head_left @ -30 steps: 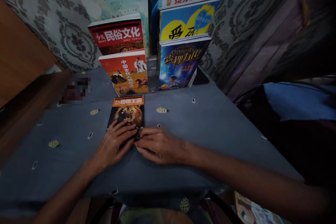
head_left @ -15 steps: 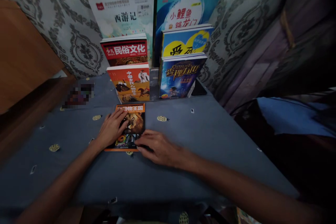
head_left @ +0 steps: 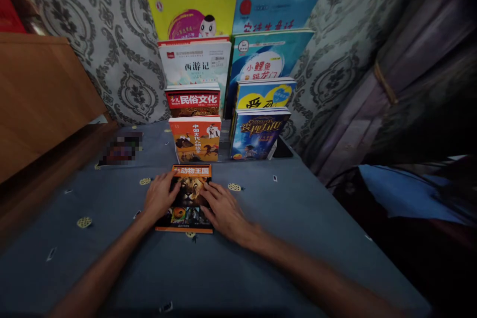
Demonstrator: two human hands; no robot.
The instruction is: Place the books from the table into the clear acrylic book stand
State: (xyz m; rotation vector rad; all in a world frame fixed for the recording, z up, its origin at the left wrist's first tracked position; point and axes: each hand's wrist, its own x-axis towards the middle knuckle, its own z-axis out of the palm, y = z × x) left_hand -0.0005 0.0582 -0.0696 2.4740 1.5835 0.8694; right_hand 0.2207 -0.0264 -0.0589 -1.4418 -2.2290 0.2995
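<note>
A paperback book (head_left: 191,194) with a lion on its cover lies face up on the cloth-covered table. My left hand (head_left: 161,196) rests along its left side, fingers stretched over the cover and thumb apart. On the other side, my right hand (head_left: 223,211) lies over the right edge with its fingers spread on the cover. Neither hand is closed round the book. Just behind it stand an orange book (head_left: 197,140) and a dark blue book (head_left: 257,135), both upright and leaning back.
Taller books, such as a white one (head_left: 197,62) and a yellow-green one (head_left: 194,7), stand in rows behind. A dark flat object (head_left: 283,149) sits beside the blue book. A blurred patch (head_left: 122,149) lies left. A wooden panel (head_left: 48,104) and a curtain (head_left: 357,104) flank the table.
The view has tilted up, showing more books at the back. My right hand has moved up from the book's lower right corner, and its fingers have spread onto the cover. My left hand stays.
</note>
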